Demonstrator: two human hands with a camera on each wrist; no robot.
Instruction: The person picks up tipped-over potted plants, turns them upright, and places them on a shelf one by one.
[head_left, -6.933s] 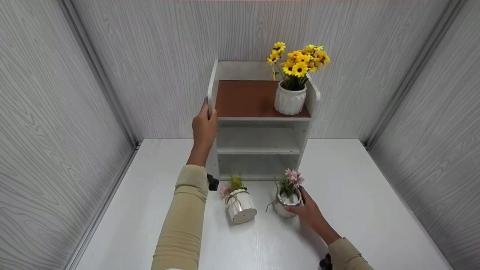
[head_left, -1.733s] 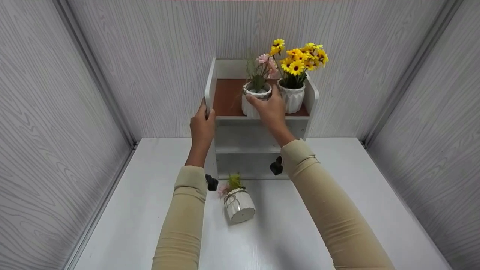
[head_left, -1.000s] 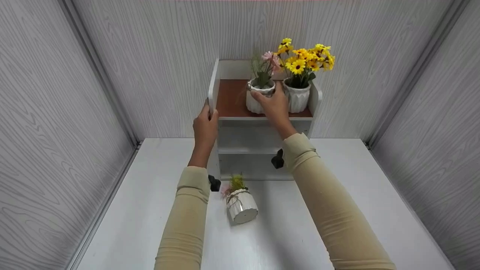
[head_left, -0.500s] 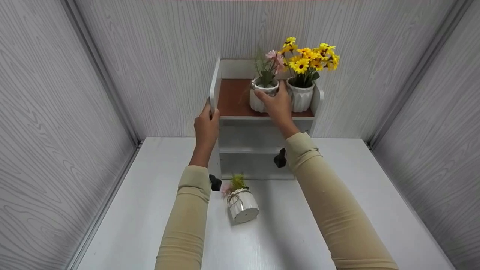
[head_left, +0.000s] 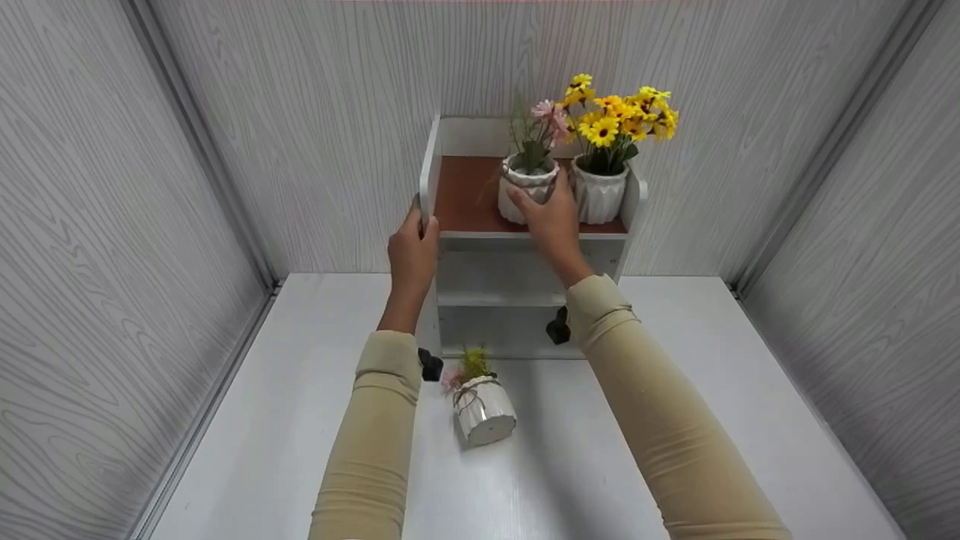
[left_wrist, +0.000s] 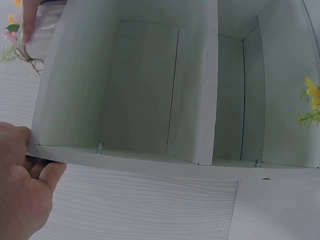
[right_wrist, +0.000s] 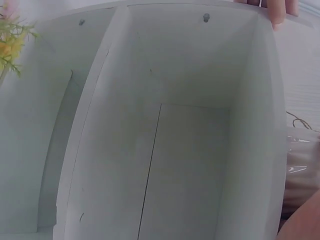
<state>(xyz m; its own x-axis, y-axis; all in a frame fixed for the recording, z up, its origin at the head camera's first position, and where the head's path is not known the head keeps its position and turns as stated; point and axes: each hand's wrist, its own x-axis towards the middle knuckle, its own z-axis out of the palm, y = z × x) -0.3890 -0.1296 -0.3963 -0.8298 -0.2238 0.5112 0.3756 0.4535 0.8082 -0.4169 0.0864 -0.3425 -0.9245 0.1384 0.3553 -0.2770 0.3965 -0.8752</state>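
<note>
My left hand (head_left: 411, 255) grips the left side panel of a small white shelf unit (head_left: 517, 237), its thumb in front; the left wrist view shows the fingers curled round the panel edge. My right hand (head_left: 553, 225) holds a white flowerpot (head_left: 513, 199) with pink flowers, thumb on the front and fingers at its right side. This pot stands upright on the brown top board (head_left: 469, 195). Just right of it is another white flowerpot (head_left: 600, 199) with yellow flowers. In the right wrist view, part of the right hand (right_wrist: 306, 220) shows beside the held pot (right_wrist: 302, 155).
A third white flowerpot (head_left: 486, 412), tied with twine and holding pink and yellow-green flowers, lies on its side on the white table (head_left: 300, 390) before the unit. Two open compartments (head_left: 491, 277) sit below the top board. Grey wood-grain walls (head_left: 337, 135) surround the table.
The right hand has lifted the pink-flower pot from the table to the top board, left of the yellow-flower pot, then moved it slightly back. The left hand keeps its grip on the panel.
</note>
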